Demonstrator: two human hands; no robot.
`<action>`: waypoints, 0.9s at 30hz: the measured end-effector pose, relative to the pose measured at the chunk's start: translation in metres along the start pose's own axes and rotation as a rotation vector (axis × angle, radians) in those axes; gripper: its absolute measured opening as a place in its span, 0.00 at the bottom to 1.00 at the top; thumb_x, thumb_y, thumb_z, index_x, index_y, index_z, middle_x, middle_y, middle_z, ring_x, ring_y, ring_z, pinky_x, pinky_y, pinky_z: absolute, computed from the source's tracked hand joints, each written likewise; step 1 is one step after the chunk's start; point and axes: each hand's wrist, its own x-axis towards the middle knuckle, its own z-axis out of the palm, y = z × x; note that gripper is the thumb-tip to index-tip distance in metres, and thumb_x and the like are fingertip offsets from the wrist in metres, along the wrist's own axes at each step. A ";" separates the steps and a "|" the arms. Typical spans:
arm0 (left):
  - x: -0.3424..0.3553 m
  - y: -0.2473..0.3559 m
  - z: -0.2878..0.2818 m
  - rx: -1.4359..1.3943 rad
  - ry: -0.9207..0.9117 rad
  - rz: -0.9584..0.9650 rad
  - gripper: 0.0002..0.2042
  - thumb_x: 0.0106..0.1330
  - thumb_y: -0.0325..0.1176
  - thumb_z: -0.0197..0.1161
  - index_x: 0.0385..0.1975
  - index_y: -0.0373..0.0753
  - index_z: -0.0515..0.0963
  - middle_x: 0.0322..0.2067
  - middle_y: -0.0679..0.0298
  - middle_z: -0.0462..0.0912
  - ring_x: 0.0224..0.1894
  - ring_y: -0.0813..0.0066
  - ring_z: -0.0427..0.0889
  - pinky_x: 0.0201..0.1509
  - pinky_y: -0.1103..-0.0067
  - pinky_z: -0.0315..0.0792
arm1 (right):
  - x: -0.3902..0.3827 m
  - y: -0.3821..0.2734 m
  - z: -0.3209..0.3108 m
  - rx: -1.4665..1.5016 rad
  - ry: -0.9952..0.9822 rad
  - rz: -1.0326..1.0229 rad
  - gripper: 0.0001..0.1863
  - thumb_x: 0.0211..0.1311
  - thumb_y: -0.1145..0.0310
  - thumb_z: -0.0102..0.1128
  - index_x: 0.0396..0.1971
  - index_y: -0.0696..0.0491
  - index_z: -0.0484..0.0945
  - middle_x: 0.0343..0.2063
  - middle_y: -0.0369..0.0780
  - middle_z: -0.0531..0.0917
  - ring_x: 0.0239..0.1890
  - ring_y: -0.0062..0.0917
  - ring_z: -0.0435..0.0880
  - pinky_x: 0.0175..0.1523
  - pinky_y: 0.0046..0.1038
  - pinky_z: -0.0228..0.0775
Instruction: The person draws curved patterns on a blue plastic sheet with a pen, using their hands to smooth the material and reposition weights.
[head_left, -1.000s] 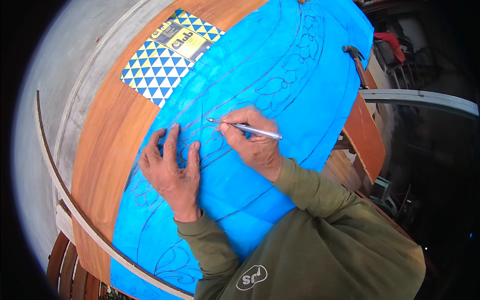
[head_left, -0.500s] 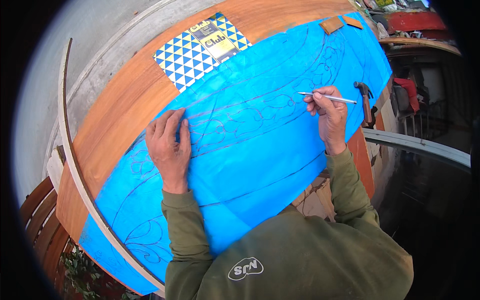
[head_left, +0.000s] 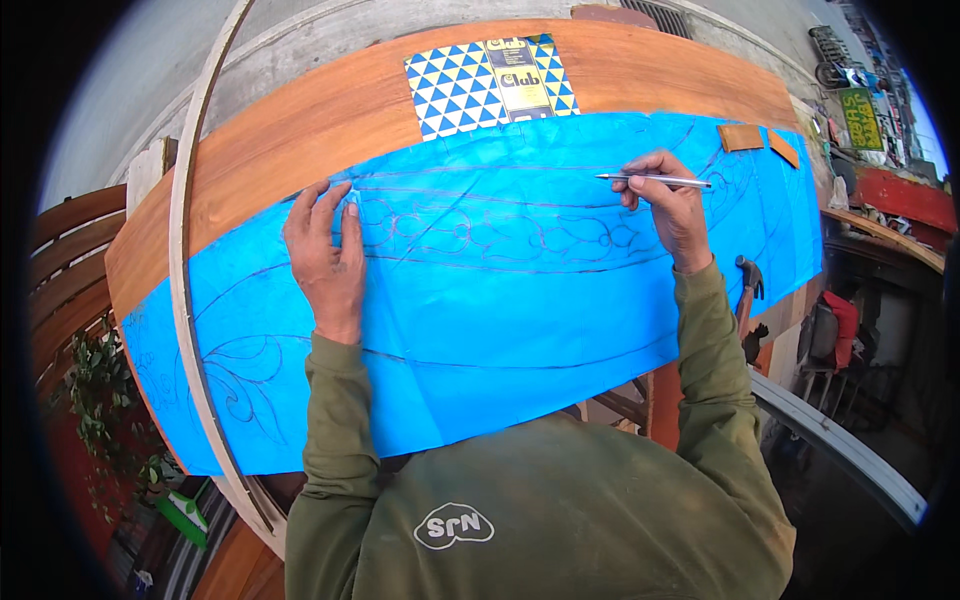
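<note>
A large blue sheet (head_left: 510,310) lies over a wooden board, with curling scrolls and long curved lines drawn on it in dark ink. My left hand (head_left: 330,265) rests near the sheet's far left edge, fingers bent and apart, with its fingertips on the sheet and nothing gripped. In my right hand (head_left: 675,215) is a slim silver pen (head_left: 685,182), pinched between thumb and fingers. Its tip points left, over the upper lines of the drawing; whether it touches the sheet I cannot tell.
A blue, white and yellow patterned paper (head_left: 455,90) lies beyond the sheet on the wooden board (head_left: 330,110). Two wood pieces (head_left: 741,137) sit at the far right, a hammer (head_left: 748,285) at the right edge. A thin wooden strip (head_left: 181,230) crosses the left side.
My view has turned, so the sheet and board now lie more level across it. The pen stays in my right hand, and my left hand stays on the sheet.
</note>
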 end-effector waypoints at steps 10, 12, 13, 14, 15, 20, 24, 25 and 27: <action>-0.036 -0.047 0.014 0.631 0.054 -0.288 0.28 0.86 0.52 0.50 0.82 0.52 0.66 0.84 0.51 0.56 0.85 0.38 0.51 0.86 0.42 0.43 | 0.092 -0.004 0.046 -0.112 -0.538 -0.019 0.07 0.71 0.68 0.70 0.40 0.56 0.86 0.34 0.39 0.91 0.34 0.18 0.87 0.37 0.24 0.77; -0.032 -0.046 0.018 0.699 0.049 -0.281 0.28 0.86 0.52 0.48 0.82 0.52 0.66 0.84 0.51 0.57 0.85 0.38 0.53 0.86 0.42 0.44 | 0.106 -0.001 0.059 -0.107 -0.607 -0.006 0.07 0.70 0.67 0.71 0.40 0.56 0.87 0.33 0.39 0.91 0.33 0.18 0.87 0.36 0.24 0.77; -0.032 -0.045 0.019 0.703 0.025 -0.305 0.28 0.86 0.52 0.48 0.82 0.53 0.66 0.84 0.52 0.58 0.85 0.39 0.53 0.86 0.42 0.44 | 0.111 0.001 0.067 -0.099 -0.655 0.012 0.07 0.70 0.67 0.71 0.40 0.55 0.87 0.33 0.38 0.91 0.32 0.17 0.86 0.36 0.24 0.76; -0.033 -0.044 0.019 0.708 0.002 -0.329 0.28 0.86 0.52 0.48 0.82 0.54 0.65 0.84 0.53 0.59 0.85 0.40 0.53 0.86 0.42 0.44 | 0.117 0.002 0.074 -0.117 -0.696 0.020 0.07 0.70 0.66 0.71 0.39 0.54 0.87 0.33 0.38 0.91 0.32 0.18 0.86 0.36 0.24 0.77; -0.033 -0.044 0.018 0.715 0.008 -0.349 0.28 0.86 0.52 0.48 0.82 0.54 0.65 0.84 0.53 0.59 0.85 0.40 0.53 0.86 0.42 0.44 | 0.125 0.003 0.081 -0.119 -0.718 0.024 0.07 0.70 0.66 0.71 0.39 0.54 0.87 0.33 0.38 0.91 0.32 0.18 0.86 0.36 0.24 0.77; -0.030 -0.032 0.019 0.744 -0.008 -0.355 0.28 0.85 0.51 0.49 0.82 0.55 0.65 0.83 0.55 0.61 0.85 0.44 0.55 0.87 0.44 0.45 | 0.157 0.012 0.106 -0.207 -0.918 0.058 0.06 0.71 0.69 0.69 0.38 0.56 0.86 0.34 0.38 0.90 0.33 0.18 0.86 0.38 0.24 0.77; -0.028 -0.026 0.018 0.749 -0.010 -0.390 0.28 0.85 0.51 0.50 0.82 0.55 0.66 0.83 0.56 0.61 0.85 0.47 0.56 0.87 0.45 0.45 | 0.171 0.015 0.125 -0.292 -1.035 0.055 0.06 0.69 0.68 0.69 0.37 0.54 0.87 0.35 0.36 0.91 0.37 0.18 0.87 0.43 0.24 0.79; -0.029 -0.026 0.018 0.748 -0.003 -0.379 0.28 0.86 0.52 0.49 0.82 0.56 0.66 0.83 0.56 0.61 0.85 0.47 0.56 0.86 0.44 0.46 | 0.173 0.016 0.131 -0.314 -1.050 0.035 0.07 0.68 0.66 0.69 0.36 0.54 0.88 0.35 0.35 0.91 0.38 0.17 0.87 0.45 0.24 0.79; -0.030 -0.025 0.018 0.751 0.001 -0.380 0.28 0.86 0.52 0.49 0.82 0.56 0.67 0.83 0.56 0.61 0.85 0.47 0.56 0.86 0.44 0.47 | 0.176 0.018 0.140 -0.317 -1.079 0.043 0.07 0.67 0.66 0.70 0.36 0.54 0.88 0.36 0.34 0.90 0.39 0.17 0.87 0.47 0.23 0.78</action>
